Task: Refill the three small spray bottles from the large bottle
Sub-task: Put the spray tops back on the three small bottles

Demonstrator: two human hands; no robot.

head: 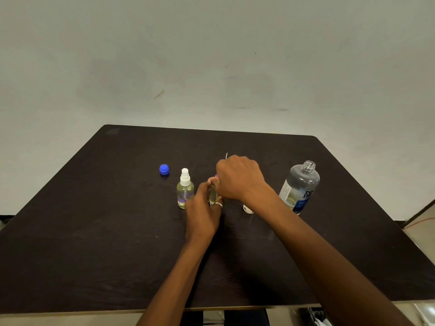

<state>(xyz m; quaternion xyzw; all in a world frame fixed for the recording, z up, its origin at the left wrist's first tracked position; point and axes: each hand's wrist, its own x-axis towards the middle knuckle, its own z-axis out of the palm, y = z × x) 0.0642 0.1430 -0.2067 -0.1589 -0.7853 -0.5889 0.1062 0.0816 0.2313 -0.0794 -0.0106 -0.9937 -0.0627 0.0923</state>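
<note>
Both hands close on the middle spray bottle (213, 195), near the table's centre.

The left hand's (203, 209) fingers (204, 188) wrap the bottle's clear body, and a ringed finger sits at its base. The right hand (240, 177) curls down over its top, where a bit of pink shows, and a thin white tube (226, 156) pokes up behind the knuckles. A white-topped spray bottle (185, 189) stands just to the left. A third small bottle (248, 209) is mostly hidden under the right wrist. The large bottle (300, 187) stands uncapped toward the right edge of the table (94, 255), and its blue cap (164, 169) lies toward the left.
</note>
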